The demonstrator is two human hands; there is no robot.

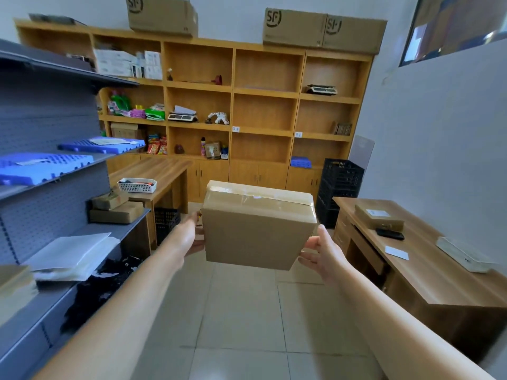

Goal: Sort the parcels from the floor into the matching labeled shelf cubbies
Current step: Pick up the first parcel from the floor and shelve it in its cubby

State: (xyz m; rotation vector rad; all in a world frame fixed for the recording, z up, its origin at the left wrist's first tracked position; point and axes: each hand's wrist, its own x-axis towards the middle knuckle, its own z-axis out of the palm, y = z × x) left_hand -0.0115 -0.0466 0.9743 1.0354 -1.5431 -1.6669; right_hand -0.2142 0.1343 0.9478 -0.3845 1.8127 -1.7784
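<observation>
The brown cardboard parcel sealed with clear tape [258, 229] is held in the air at the middle of the room, above the pale tiled floor [247, 325], between the two hands. The left hand [192, 237] presses on its left side and the right hand [321, 256] supports its lower right corner; the fingers [308, 244] of both hands grasp the parcel from opposite sides, probably because the box is too wide for one hand. It is tilted so that its plain face looks to the camera, and I see no address label on this side. The tall wooden shelf unit with open cubbies [263, 91] stands at the far wall, well apart from the parcel, and two small white labels [235, 129] sit on the shelf edges above the empty cubbies on the right part. The way forward over the floor seems free. On the right the wooden table [428, 272] stands near the right arm with its corner pointing into the passage, and on the left the grey metal rack [49, 215] comes close, so the passage is rather narrow.
</observation>
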